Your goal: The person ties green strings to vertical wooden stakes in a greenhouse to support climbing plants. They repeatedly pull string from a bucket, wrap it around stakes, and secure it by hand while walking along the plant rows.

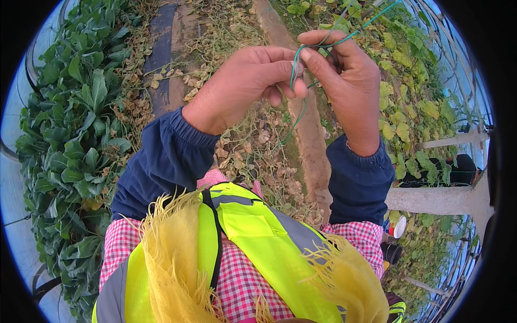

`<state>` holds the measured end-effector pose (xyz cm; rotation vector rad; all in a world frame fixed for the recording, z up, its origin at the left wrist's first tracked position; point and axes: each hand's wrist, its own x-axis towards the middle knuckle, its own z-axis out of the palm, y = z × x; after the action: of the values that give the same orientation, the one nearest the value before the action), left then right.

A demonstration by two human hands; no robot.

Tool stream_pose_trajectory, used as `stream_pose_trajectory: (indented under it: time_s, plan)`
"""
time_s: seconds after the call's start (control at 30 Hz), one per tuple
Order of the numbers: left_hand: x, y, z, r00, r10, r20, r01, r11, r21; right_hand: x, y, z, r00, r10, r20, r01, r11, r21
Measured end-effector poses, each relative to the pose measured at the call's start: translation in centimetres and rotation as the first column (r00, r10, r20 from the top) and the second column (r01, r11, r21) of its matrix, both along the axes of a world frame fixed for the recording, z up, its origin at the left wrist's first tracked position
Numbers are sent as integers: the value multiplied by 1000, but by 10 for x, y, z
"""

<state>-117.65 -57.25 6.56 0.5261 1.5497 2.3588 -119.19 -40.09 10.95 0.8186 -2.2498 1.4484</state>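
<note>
Both hands are raised close together at the upper middle, fingertips nearly meeting around a thin green twine (343,39). My left hand (258,78) pinches a loop of the twine between thumb and fingers. My right hand (347,76) grips the crossing strands between thumb and forefinger, just right of the loop. From there the twine runs taut to the upper right, beside a greyer strand. A loose tail of it hangs below the fingers, over the dirt path. Whether the strands are knotted cannot be told.
Leafy green plants (80,133) fill the left side. Withered vines lie around a narrow dirt path (309,149). Yellowing climbing vines (398,93), a concrete post (432,200) and a white-rimmed container (400,227) are at the right. Part of a high-visibility garment (398,309) shows at lower right.
</note>
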Motion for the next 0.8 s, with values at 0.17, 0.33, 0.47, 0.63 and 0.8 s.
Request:
stream_pose_trajectory:
  time_s: [0.17,0.33,0.47,0.63,0.8]
  plan:
    - [-2,-3,-3,991,131,-27,-132,991,-24,-4,4,-3,962,225,158,-196,964,-178]
    - [-2,-11,-2,955,296,-13,-294,952,79,-15,15,-6,830,517,209,-425,829,-363]
    - [-7,-15,-2,899,438,-17,-429,886,175,-18,23,-9,771,578,266,-451,791,-414]
    - [-19,-39,-5,876,483,9,-444,798,408,-15,37,-7,682,657,321,-434,717,-545]
    - [-26,-57,-15,874,482,53,-443,750,492,-16,48,-4,764,596,247,-399,737,-545]
